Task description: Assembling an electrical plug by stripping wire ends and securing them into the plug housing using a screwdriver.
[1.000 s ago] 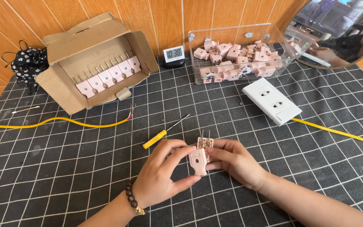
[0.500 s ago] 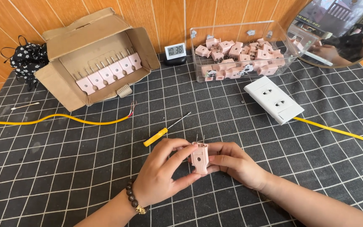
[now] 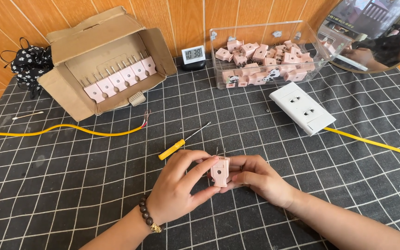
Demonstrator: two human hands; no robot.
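**Pink plug held between both hands above the grid mat**

A small pink plug is held upright, prongs pointing away from the camera, near the lower middle of the view. It is gripped from the left by the left hand, with thumb and fingers closed around its side, and from the right by the right hand, fingers curled against its other side. A dark bead bracelet is worn on the left wrist.

Just beyond the left hand, a yellow-handled screwdriver is laid on the black grid mat. A yellow cable with bared wire ends is stretched across the left part of the mat. Behind it, an open cardboard box is seen with a row of pink plugs inside. A clear plastic bin of loose pink plugs is placed at the back right, a small digital clock between box and bin. A white double socket on a yellow lead is set to the right, well apart from the hands.
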